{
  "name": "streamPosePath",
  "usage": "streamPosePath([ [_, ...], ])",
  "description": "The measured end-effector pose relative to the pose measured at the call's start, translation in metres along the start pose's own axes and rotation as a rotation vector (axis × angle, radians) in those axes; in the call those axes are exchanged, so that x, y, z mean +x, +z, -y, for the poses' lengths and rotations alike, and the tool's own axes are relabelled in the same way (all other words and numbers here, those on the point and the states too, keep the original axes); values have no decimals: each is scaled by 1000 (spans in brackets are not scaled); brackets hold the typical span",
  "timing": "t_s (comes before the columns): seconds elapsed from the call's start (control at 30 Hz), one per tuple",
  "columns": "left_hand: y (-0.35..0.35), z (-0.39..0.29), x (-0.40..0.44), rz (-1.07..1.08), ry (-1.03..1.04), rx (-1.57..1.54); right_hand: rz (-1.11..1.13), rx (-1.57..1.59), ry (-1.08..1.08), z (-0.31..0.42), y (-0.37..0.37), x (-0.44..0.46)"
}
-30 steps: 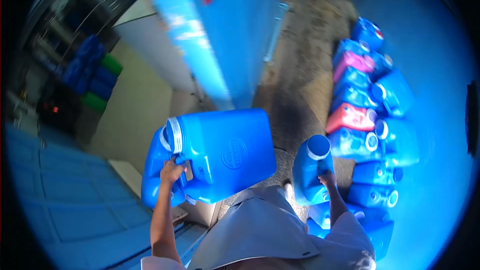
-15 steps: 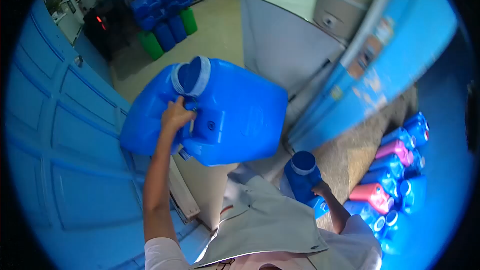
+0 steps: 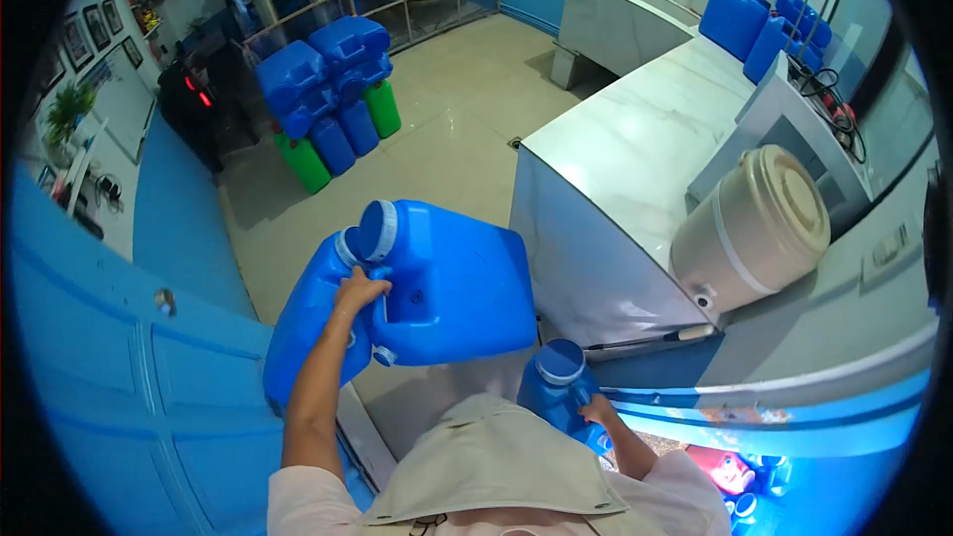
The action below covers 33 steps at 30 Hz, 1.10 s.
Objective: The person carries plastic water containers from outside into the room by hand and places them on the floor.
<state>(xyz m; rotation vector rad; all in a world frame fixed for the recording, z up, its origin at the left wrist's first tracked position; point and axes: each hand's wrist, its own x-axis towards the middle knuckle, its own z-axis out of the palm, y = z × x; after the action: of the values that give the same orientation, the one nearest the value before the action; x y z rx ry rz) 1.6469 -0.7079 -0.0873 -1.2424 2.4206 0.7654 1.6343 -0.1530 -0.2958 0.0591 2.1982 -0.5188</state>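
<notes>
Two large blue jugs hang side by side from my left hand (image 3: 361, 290), whose fingers are wrapped round their handles. The right-hand one (image 3: 467, 283) lies tilted with its capped neck up and to the left; the other jug (image 3: 303, 313) is partly behind my forearm. Lower down, my right hand (image 3: 598, 411) is closed on the handle of another blue jug (image 3: 558, 387), with its round cap facing up, close in front of my apron.
A blue door (image 3: 189, 367) stands at the left. Stacked blue and green jugs (image 3: 333, 89) sit on the tiled floor ahead. To the right are a marble-topped counter (image 3: 635, 149), a beige drum (image 3: 749, 228) and a door frame. More jugs (image 3: 725, 471) lie at lower right.
The view has swung right-to-left from the corridor with the jug row into a tiled room. The jugs stay in both my hands, and the counter and drum have come fully into sight.
</notes>
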Motion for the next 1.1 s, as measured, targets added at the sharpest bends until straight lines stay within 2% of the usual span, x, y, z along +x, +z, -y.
streamPosePath([
  [0.03,-13,-3,24,19,-8,-66,19,-131,18,17,-5,7],
  [0.13,-41,4,115,56,-12,-176,42,-176,109,76,-13,33],
  [0.23,-62,-14,216,96,40,-273,100,-83,189,104,-11,88],
  [0.3,-85,-37,264,127,111,-324,155,-42,238,136,7,105],
  [0.33,-79,-41,317,57,330,-358,68,-36,225,156,1,112],
  [0.37,-90,-67,356,78,254,-302,-1,-37,227,176,-6,117],
  [0.43,-102,-91,388,147,156,-196,52,-52,333,223,-9,120],
  [0.5,-132,-160,395,90,36,-34,85,-54,429,257,-18,131],
  [0.67,-154,-288,532,111,141,63,242,46,475,340,-21,192],
  [0.7,-158,-313,542,154,162,68,206,-49,456,327,8,220],
  [0.73,-165,-341,561,197,183,69,211,-20,462,349,10,250],
  [0.8,-147,-381,646,143,319,96,214,92,468,408,-9,305],
  [0.9,-175,-469,698,186,319,142,213,210,468,478,-47,358],
  [1.1,-200,-611,814,283,305,89,199,295,524,551,-148,448],
])
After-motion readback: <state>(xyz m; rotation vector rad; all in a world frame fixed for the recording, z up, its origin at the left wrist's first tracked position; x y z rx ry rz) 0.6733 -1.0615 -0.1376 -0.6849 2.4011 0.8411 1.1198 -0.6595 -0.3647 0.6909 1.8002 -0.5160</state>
